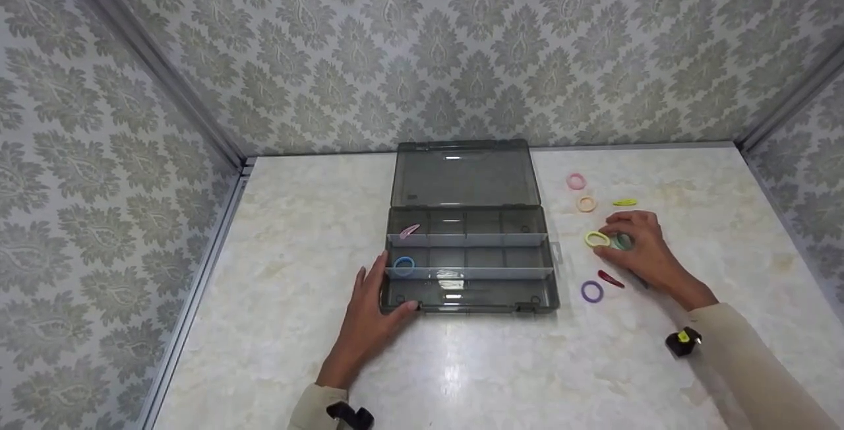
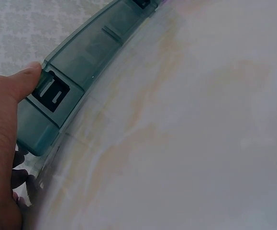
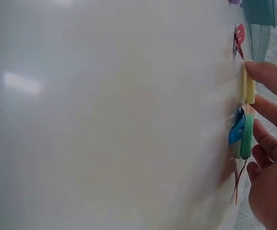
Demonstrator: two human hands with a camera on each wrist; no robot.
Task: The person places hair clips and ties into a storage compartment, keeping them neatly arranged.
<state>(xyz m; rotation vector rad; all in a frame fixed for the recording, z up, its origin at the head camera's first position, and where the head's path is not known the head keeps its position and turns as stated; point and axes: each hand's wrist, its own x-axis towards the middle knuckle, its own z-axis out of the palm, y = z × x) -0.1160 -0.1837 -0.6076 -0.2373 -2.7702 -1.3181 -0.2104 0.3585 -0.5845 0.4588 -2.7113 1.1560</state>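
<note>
A dark, see-through organizer box (image 1: pixel 469 308) lies with its lid (image 1: pixel 467 176) folded back. My left hand (image 1: pixel 369 314) holds its near left corner, thumb on the front edge by a black latch (image 2: pixel 52 91) and fingers along the side. To the box's right, my right hand (image 1: pixel 636 248) pinches a yellow hair tie (image 1: pixel 588 239) between thumb and index finger, low over the table. Under that hand is a green hair tie (image 1: pixel 623 241), with a blue clip (image 3: pixel 236 129) beside it in the right wrist view. A red hair clip (image 1: pixel 610 279) lies closer to me.
Inside the box, a pink clip (image 1: pixel 409 231) is in the back row and a blue hair tie (image 1: pixel 396 265) in the middle row, both far left. Right of the box lie pink (image 1: pixel 569 182), peach (image 1: pixel 579 206) and purple (image 1: pixel 583 292) hair ties and a yellow-green clip (image 1: pixel 624 202).
</note>
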